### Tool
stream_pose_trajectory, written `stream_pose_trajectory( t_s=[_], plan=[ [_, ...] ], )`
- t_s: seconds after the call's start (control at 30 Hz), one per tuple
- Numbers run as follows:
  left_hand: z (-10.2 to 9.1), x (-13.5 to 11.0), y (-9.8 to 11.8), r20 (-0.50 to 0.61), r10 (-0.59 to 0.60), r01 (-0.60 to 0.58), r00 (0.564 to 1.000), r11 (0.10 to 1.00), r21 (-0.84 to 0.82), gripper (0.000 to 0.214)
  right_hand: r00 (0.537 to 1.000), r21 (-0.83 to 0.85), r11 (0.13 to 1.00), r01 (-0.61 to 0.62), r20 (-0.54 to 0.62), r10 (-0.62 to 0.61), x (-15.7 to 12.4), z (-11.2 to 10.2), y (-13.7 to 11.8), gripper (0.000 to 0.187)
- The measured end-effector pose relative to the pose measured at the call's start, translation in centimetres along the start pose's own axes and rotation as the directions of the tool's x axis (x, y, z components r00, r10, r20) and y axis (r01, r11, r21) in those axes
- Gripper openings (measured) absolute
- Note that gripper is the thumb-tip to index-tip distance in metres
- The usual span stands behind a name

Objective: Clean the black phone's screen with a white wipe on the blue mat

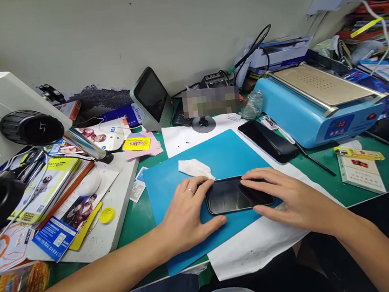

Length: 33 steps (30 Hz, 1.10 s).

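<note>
A black-screened smartphone lies sideways on a blue mat, dark glass facing up. My left hand, with a ring on one finger, holds its left end, fingers at the far edge and thumb near the close edge. My right hand spans the right end, fingertips over the top edge and screen, thumb along the lower edge. Just beyond my left fingers rests a folded white cloth. A second dark phone lies past the mat, up and to the right.
A blue heating-plate machine stands at the right, near a glass jar. At the back is a small display device. Microscope equipment overhangs boxes and packets at the left. White paper sticks out under the mat.
</note>
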<state>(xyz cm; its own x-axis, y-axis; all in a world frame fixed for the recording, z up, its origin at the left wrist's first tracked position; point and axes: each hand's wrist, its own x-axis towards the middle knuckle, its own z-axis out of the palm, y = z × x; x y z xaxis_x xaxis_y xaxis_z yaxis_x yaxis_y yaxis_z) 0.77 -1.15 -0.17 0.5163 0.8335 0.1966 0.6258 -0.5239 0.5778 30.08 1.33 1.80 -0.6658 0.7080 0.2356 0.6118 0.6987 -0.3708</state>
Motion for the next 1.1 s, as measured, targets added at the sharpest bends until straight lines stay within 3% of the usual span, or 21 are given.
stream_pose_trajectory(
  t_s=[0.13, 0.27, 0.37, 0.47, 0.6, 0.67, 0.8, 0.97, 1.1],
  plan=[
    [0.0, -0.1, -0.1, -0.020, 0.038, -0.039, 0.999, 0.998, -0.039, 0.051, 0.994, 0.085, 0.996, 0.014, -0.105, -0.005, 0.6, -0.2, 0.0, 0.028],
    [-0.1, -0.2, -0.1, -0.109, 0.060, -0.073, 0.992, 0.990, -0.120, 0.030, 0.970, 0.167, 0.986, 0.019, -0.243, 0.023, 1.1, -0.1, -0.4, 0.024],
    [-0.3, -0.2, 0.0, -0.156, 0.075, -0.104, 0.985, 0.977, -0.186, 0.021, 0.966, 0.174, 0.985, -0.019, -0.251, 0.063, 1.1, 0.2, -0.6, 0.021],
    [-0.3, -0.1, 0.1, -0.150, -0.011, -0.016, 0.989, 0.985, -0.173, 0.023, 0.961, 0.076, 0.995, -0.064, -0.265, 0.082, 0.6, 0.8, -1.0, 0.023],
    [-0.2, 0.1, 0.2, -0.125, -0.119, 0.108, 0.985, 0.990, -0.096, 0.024, 0.986, -0.101, 0.995, 0.008, -0.166, -0.025, -0.6, 1.8, -1.8, 0.062],
    [-0.1, 0.2, 0.1, -0.112, -0.131, 0.122, 0.985, 0.989, -0.083, 0.021, 0.992, -0.147, 0.987, 0.058, -0.103, -0.073, -1.0, 2.2, -2.0, 0.070],
    [0.0, 0.2, 0.0, -0.099, -0.134, 0.127, 0.986, 0.989, -0.069, 0.009, 0.989, -0.122, 0.985, 0.119, -0.076, -0.128, -0.9, 2.0, -1.8, 0.054],
    [0.1, 0.1, -0.2, -0.064, -0.129, 0.127, 0.990, 0.991, -0.041, 0.017, 0.993, -0.086, 0.991, 0.107, 0.061, -0.102, -1.0, 1.2, -0.8, 0.055],
    [0.0, 0.1, -0.1, -0.044, -0.122, 0.120, 0.992, 0.992, -0.035, 0.030, 0.997, -0.046, 0.998, 0.041, 0.060, -0.038, -1.6, 1.2, 0.0, 0.048]
  ],
)
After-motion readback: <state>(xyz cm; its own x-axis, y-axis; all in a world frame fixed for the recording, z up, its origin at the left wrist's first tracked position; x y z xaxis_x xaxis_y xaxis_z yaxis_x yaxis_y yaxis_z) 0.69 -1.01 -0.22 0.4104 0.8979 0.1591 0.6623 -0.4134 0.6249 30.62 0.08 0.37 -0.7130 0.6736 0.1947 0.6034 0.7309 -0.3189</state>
